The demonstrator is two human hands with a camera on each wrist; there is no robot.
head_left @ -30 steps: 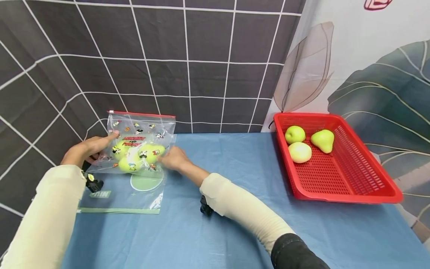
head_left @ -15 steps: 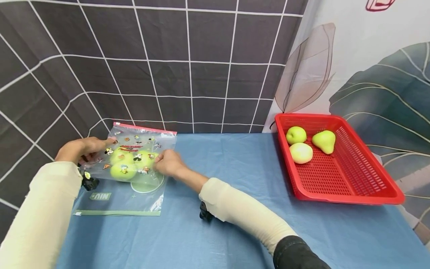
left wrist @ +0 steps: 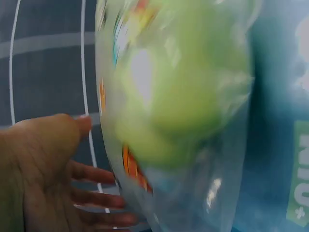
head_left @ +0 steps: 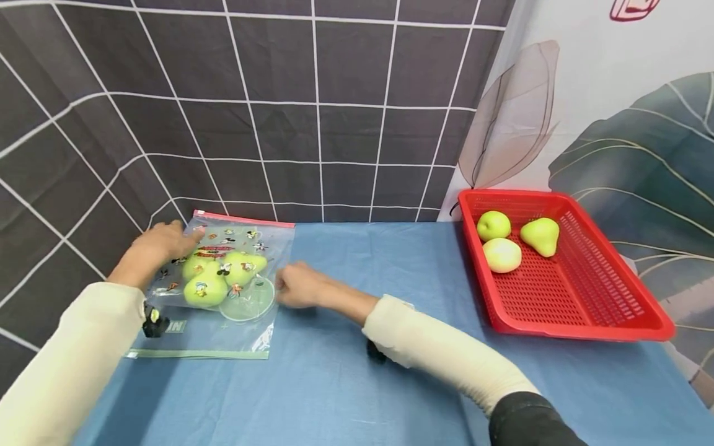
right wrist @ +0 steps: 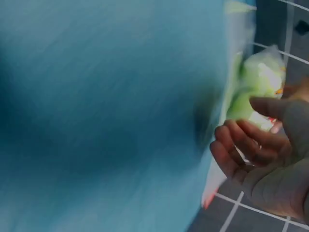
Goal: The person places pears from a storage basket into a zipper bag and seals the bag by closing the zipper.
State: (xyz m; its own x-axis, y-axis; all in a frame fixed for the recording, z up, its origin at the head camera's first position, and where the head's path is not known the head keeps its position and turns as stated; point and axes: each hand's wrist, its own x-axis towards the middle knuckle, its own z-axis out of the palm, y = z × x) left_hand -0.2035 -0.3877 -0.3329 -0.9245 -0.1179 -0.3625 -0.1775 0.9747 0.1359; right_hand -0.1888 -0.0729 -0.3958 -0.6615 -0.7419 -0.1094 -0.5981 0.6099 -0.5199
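Note:
A clear zip bag (head_left: 268, 234) with a red zip edge and printed cartoon figures lies near the back left. Several light green fruits bulge inside it, including a pear shape (head_left: 248, 265) and a round fruit (head_left: 205, 290). My left hand (head_left: 164, 243) is at the bag's left side with fingers extended; in the left wrist view, thumb and fingers are spread beside the plastic and grip nothing. Just right of the bag is my right hand (head_left: 301, 285), apart from it. In the right wrist view its fingers (right wrist: 236, 145) are loosely bent around nothing.
Under the filled bag lies a flat clear bag with a green zip edge (head_left: 201, 354). A red basket (head_left: 580, 331) at the right holds a green apple (head_left: 493, 226), a pear (head_left: 540, 236) and a pale oval fruit (head_left: 502, 255). A dark grid-patterned sheet (head_left: 279, 130) hangs behind the blue tablecloth (head_left: 346, 371).
The filled bag has gone from raised to lying flatter. My right hand has let go of its right side and moved right; my left hand has loosened at the left side.

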